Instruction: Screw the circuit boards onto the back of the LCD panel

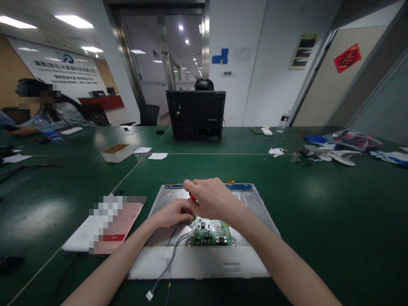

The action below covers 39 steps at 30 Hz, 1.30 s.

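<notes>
A flat metal-backed display panel (216, 259) lies on the table in front of me. A green circuit board (212, 233) sits on its middle, and a blue board strip runs along its far edge. My right hand (212, 197) is wrapped round a screwdriver (191, 195); only a bit of its orange handle shows. It points down at the board's far left corner. Beside and partly under it, my left hand (177, 211) has its fingers pinched together at that corner. What they hold is hidden. A grey cable (172, 259) with a white plug trails off the panel's near edge.
Left of the panel lie a white laptop-like slab (76, 233) and a pink booklet (121, 229). Farther off stand an open cardboard box (117, 154) and a black monitor casing (196, 114). Scraps and bags (350, 142) lie at right. Another person (47, 106) sits at far left.
</notes>
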Each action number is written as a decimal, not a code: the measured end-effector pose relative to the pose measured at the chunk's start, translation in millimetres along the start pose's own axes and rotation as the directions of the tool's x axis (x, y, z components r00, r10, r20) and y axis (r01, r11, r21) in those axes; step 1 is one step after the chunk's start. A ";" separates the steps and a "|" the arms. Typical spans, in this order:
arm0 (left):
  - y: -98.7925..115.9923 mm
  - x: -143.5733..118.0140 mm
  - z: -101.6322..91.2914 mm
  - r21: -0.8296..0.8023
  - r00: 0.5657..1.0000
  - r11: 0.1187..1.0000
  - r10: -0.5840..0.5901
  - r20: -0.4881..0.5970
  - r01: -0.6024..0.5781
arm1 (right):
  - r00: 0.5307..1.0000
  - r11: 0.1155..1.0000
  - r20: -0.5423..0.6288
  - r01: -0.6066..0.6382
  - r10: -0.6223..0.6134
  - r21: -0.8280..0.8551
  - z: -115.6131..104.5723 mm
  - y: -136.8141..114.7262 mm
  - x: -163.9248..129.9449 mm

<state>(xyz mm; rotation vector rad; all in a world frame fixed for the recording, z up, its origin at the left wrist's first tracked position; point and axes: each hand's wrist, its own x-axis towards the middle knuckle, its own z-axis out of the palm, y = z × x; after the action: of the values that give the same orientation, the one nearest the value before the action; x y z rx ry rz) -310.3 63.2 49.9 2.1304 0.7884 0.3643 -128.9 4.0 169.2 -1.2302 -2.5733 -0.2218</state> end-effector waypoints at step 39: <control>3.0 -0.2 0.4 -0.026 0.999 0.999 -0.035 -0.013 0.034 | 1.000 0.999 0.031 -0.002 0.001 0.037 0.6 1.4 -0.3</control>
<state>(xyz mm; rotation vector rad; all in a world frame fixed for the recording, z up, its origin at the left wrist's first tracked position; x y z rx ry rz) -309.0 61.5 51.9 2.0894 0.8232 0.3696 -127.8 4.8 168.5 -1.2321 -2.5903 -0.1553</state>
